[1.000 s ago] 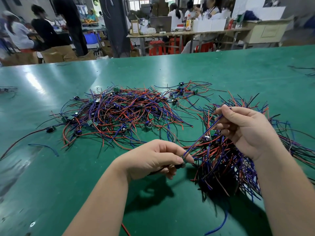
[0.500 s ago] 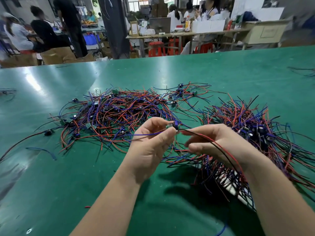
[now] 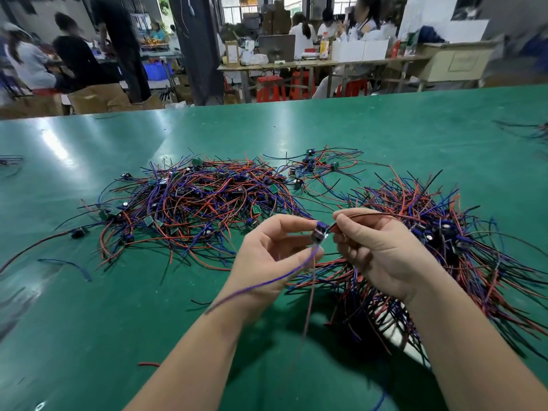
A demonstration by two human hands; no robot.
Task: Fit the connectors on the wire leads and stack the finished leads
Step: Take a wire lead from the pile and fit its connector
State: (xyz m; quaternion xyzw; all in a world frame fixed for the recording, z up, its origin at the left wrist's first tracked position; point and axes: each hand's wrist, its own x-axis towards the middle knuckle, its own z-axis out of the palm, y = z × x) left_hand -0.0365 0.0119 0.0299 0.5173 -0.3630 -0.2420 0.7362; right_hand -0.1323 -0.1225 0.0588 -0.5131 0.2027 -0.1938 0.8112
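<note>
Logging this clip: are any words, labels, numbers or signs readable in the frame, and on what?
No text can be read.
Small green boards in the wire pile: markings too small.
Brown box on the far bench: print blurred.
Bottle label: blurred.
Connector being held: no legible marking.

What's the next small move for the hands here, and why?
Probably push the red lead pinched in the right hand into the small blue connector the left hand pinches: they nearly touch, and a blue wire already hangs from the connector.
</note>
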